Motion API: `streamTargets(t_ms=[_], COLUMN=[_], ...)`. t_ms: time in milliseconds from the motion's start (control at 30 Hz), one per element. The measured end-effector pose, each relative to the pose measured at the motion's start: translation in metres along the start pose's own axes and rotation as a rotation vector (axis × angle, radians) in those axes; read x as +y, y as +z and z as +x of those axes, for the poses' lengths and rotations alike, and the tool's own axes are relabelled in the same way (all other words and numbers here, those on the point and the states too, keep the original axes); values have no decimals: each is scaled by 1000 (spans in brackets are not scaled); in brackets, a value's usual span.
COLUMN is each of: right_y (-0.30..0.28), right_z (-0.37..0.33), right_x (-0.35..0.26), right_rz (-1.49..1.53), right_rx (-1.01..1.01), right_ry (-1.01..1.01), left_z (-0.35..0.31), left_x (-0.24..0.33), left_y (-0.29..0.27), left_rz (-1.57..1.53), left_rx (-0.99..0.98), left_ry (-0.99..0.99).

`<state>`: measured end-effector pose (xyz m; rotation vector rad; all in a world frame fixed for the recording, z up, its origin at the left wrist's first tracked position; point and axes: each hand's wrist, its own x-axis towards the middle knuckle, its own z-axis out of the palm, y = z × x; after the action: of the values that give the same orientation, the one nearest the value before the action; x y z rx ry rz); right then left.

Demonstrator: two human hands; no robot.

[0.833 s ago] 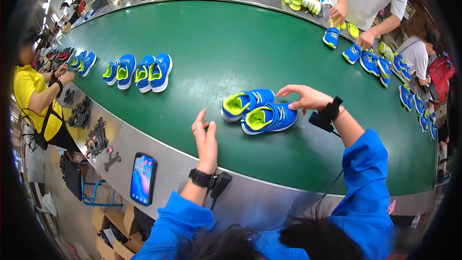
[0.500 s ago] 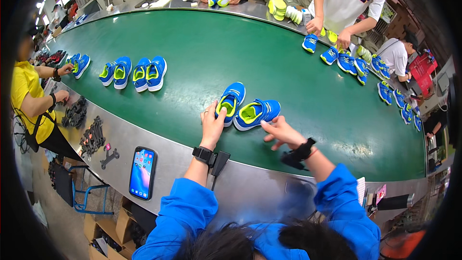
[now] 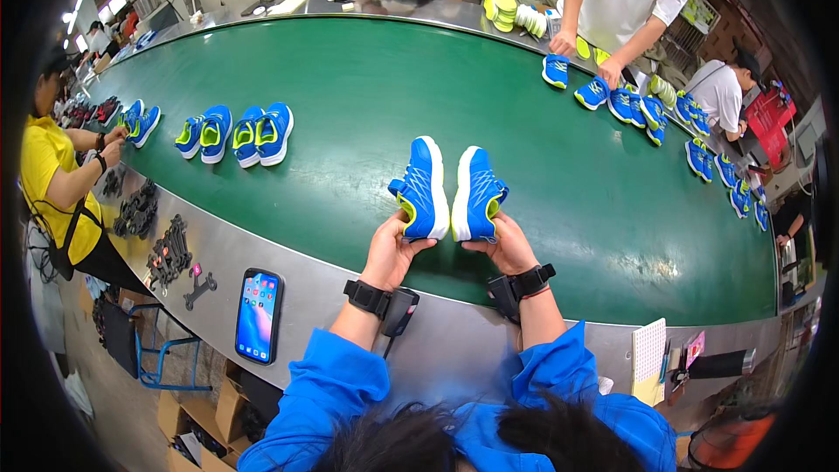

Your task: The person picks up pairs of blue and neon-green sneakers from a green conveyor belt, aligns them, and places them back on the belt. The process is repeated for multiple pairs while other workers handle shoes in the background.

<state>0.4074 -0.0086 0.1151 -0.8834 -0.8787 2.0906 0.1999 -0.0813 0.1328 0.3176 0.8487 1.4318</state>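
Observation:
Two blue sneakers with white soles and lime linings are held up over the green belt [image 3: 350,61], soles facing each other. My left hand [image 3: 393,252] grips the left sneaker [image 3: 423,192] at its heel, thumb under the sole. At the heel of the right sneaker [image 3: 479,197], my right hand [image 3: 507,249] has its fingers closed round the shoe. Both toes point away from me, and a narrow gap shows between the soles. Black straps with small boxes circle both wrists.
More sneaker pairs [image 3: 262,134] stand to the left on the belt, others [image 3: 625,105] along its far right edge. A phone [image 3: 259,315] and dark shoe-tree-like pieces [image 3: 170,249] lie on the metal ledge. Co-workers handle shoes at the left [image 3: 65,170] and far side [image 3: 625,0].
My right hand has taken hold of the right sneaker. Both sneakers are turned onto their sides, soles facing inward, and lifted. The pairs on the left have shifted slightly left.

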Motion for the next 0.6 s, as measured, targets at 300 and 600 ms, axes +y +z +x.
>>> streamTargets(t_ms=[300,600], right_y=[-11,-3], right_z=[-2,-9], right_x=[2,-22], right_rz=[45,-290], right_rx=[-64,122], right_ry=[75,-341], left_z=[-4,0], left_x=[8,3], left_y=[12,8], left_rz=[27,404], left_rx=[-71,40], left_ry=[-105,353])
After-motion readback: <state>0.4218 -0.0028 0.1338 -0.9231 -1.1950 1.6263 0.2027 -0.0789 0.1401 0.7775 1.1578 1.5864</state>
